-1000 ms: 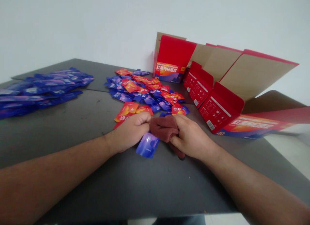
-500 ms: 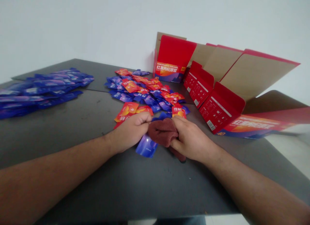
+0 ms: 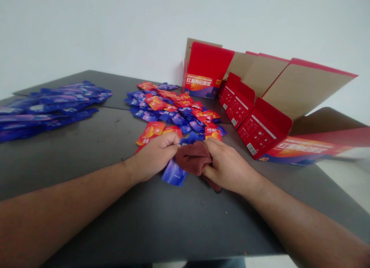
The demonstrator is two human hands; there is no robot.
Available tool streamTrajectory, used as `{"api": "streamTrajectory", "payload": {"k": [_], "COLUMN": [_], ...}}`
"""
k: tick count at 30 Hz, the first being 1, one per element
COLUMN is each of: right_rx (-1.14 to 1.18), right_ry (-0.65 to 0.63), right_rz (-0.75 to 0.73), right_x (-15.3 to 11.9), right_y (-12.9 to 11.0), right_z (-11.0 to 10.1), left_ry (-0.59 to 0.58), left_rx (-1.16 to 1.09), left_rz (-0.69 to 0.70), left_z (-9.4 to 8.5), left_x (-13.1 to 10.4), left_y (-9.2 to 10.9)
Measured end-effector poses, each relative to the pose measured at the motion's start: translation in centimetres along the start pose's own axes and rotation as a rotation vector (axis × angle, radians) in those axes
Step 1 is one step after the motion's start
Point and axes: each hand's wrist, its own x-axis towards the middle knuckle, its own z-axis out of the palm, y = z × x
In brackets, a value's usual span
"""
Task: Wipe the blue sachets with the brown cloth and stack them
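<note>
My right hand (image 3: 227,162) is closed round a folded brown cloth (image 3: 193,158), which is pressed against a blue sachet (image 3: 174,173). Beside it my left hand (image 3: 158,154) is closed in a pinch at the sachet's edge, its thumb on top. The sachet's lower end points toward me, and its middle is hidden under the cloth. Just behind my left hand lie red-orange sachets (image 3: 150,130). Another red sachet (image 3: 213,132) shows beyond my right fingers.
A loose heap of blue and red sachets (image 3: 173,106) lies in mid-table. Blue sachets (image 3: 54,102) are stacked at the left. Open red cartons (image 3: 258,125) with raised flaps stand along the right of the dark table (image 3: 162,225); another carton (image 3: 202,85) is by the wall.
The cloth has shifted slightly left over the blue sachet, and the sachet's lower end sits a touch higher. Both hands keep nearly the same place.
</note>
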Motion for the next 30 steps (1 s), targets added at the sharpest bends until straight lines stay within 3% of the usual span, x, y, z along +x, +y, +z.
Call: {"api": "streamTrajectory", "payload": {"k": [7,12,18,24,28,30], "right_rx": [-0.003,-0.052,-0.018,-0.061,-0.02,-0.029], "right_ry": [-0.128,-0.028,-0.142,-0.05,-0.135,-0.129], "right_rz": [-0.148,-0.022,-0.178,-0.022,-0.169,-0.167], "right_x": [-0.4,-0.3,-0.5,-0.5,-0.5,-0.5], "right_y": [-0.9,-0.7,-1.2,-1.2,-1.6,-1.6], "right_z": [0.2,0.2,0.4,0.4,0.7,0.7], "left_ry": [-0.009,0.011,0.006,0.025,0.008,0.01], "left_rx": [0.044,0.032,0.056,0.037,0.049,0.052], "left_rz": [0.032,0.039,0.027,0.04,0.017,0.016], "left_z": [-0.1,-0.1,-0.1,0.0,0.0,0.0], "left_x": [0.0,0.1,0.0,0.1,0.0,0.0], "left_y": [-0.1,-0.4,0.1,0.0,0.2,0.1]}}
